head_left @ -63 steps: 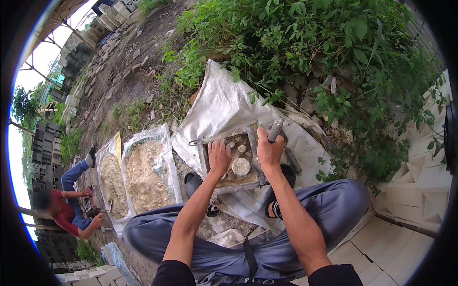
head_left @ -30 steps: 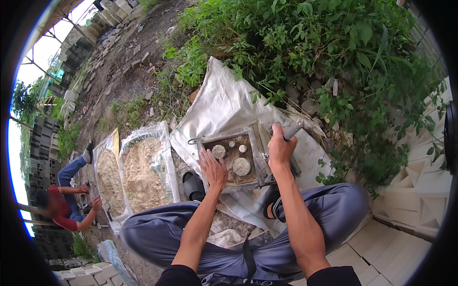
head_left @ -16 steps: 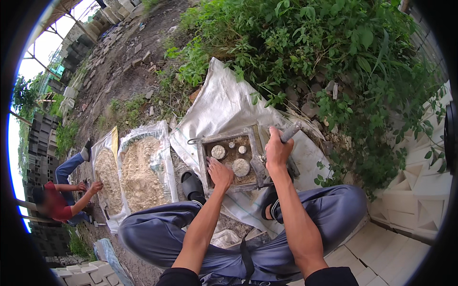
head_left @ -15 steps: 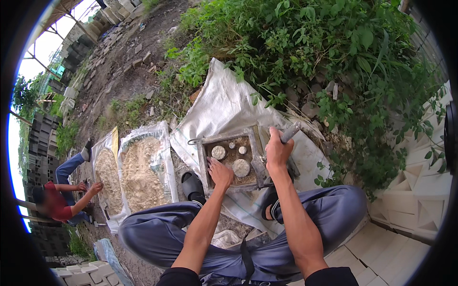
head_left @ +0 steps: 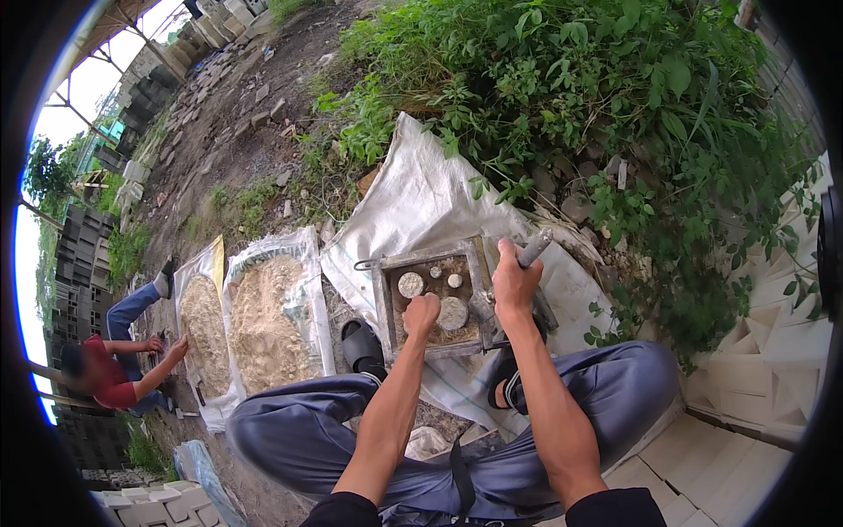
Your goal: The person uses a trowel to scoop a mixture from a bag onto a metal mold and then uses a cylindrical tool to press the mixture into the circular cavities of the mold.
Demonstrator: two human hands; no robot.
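Observation:
A square grey frame mould lies on a white woven sack, with sandy material inside. Round pale discs of different sizes stand in it, among them a large disc and a medium disc. My left hand is over the mould, fingers curled inward, beside the large disc; what it holds, if anything, is hidden. My right hand grips a thick grey rod-like handle at the mould's right side. The handle's lower end is hidden behind my hand.
The white woven sack spreads under the mould. Two sacks hold pale powder to the left, where another person sits. Leafy plants grow beyond the mould. Pale blocks are stacked at the right. My sandalled feet flank the mould.
My left hand has moved right across the mould, from its left edge to beside the large disc, and its spread fingers have curled in. My right hand keeps its grip on the handle.

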